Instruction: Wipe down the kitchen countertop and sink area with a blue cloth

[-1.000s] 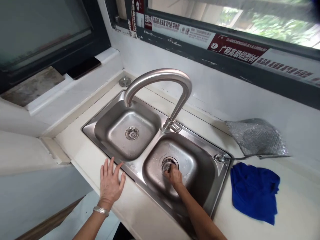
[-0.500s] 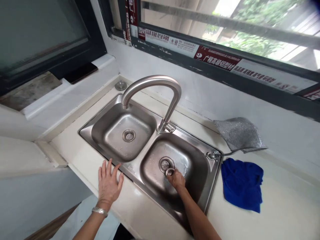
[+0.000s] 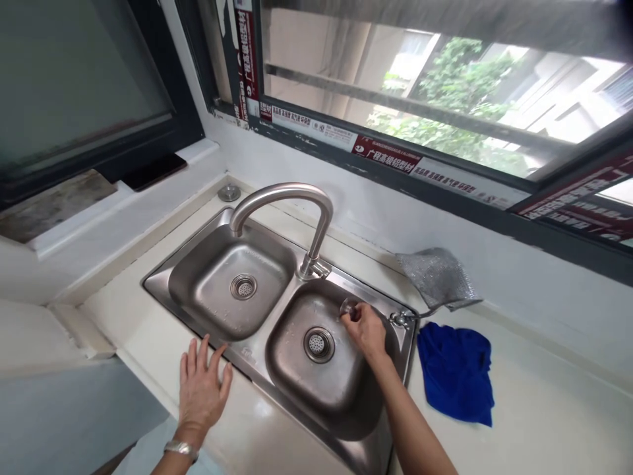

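Over the right basin of the steel double sink (image 3: 281,310), my right hand (image 3: 366,330) pinches a small round metal sink stopper (image 3: 348,307) near the basin's back wall. Below and left of it, the perforated drain (image 3: 319,344) of that basin lies uncovered. My left hand (image 3: 202,382) rests flat on the pale countertop (image 3: 257,415), fingers spread, with its tips near the front rim of the left basin. That basin has its own open drain (image 3: 244,286). Water drops dot the steel.
A curved faucet (image 3: 291,191) rises behind the sink, its spout over the left basin. Another round metal stopper (image 3: 229,192) sits at the back left corner. To the right are a blue cloth (image 3: 457,373) and a silvery mesh cloth (image 3: 438,277). A dark phone-like slab (image 3: 154,171) lies on the left ledge.
My right hand has lifted the stopper from beside the right drain toward the back of that basin. My left hand stays on the counter. The view has tilted up and shifted right.
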`<state>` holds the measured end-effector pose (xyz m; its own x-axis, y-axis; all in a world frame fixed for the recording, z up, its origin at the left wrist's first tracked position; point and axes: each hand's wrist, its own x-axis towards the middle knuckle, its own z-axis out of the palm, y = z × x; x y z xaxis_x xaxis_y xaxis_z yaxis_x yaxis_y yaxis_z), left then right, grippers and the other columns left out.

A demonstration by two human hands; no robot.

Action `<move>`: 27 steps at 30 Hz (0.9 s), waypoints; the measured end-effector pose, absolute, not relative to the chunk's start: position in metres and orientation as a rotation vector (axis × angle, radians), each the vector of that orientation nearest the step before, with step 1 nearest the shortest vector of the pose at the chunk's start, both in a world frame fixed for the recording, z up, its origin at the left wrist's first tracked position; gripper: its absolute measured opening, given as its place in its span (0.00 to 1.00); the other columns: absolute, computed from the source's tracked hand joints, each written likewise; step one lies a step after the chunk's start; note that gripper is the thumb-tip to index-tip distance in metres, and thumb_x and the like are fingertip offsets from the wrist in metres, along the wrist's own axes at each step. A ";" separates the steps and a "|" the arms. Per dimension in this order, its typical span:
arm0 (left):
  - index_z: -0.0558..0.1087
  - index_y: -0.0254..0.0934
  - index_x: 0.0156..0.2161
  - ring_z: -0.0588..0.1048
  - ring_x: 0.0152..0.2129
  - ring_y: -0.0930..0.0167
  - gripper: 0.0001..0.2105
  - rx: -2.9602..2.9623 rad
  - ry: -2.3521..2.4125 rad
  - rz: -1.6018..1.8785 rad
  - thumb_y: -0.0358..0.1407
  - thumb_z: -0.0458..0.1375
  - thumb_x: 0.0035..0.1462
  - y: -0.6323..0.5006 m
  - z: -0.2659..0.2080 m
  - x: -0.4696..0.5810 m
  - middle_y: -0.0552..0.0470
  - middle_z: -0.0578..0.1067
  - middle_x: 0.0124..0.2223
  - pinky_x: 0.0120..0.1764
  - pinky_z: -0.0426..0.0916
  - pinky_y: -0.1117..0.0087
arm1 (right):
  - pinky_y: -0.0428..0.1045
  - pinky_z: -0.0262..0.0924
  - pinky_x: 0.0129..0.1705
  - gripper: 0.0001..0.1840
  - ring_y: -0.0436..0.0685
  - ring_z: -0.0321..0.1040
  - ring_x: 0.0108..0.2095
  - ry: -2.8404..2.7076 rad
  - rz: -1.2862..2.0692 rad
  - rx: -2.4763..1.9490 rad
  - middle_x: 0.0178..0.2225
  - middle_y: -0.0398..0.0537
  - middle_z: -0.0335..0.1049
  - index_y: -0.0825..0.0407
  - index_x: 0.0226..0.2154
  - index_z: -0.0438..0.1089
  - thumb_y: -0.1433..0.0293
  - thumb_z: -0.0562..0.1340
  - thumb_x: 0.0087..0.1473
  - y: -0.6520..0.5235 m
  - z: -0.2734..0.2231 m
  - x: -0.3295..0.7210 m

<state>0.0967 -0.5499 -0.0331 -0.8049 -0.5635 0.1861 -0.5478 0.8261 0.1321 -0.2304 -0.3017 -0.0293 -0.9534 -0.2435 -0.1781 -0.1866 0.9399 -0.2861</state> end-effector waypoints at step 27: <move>0.47 0.35 0.71 0.52 0.70 0.61 0.35 0.713 -2.130 -0.800 0.47 0.53 0.66 -0.614 0.151 -0.087 0.39 0.49 0.74 0.70 0.55 0.54 | 0.51 0.72 0.41 0.18 0.59 0.76 0.36 2.415 -1.331 -0.581 0.36 0.51 0.78 0.50 0.42 0.75 0.63 0.51 0.64 -0.195 -0.062 -0.042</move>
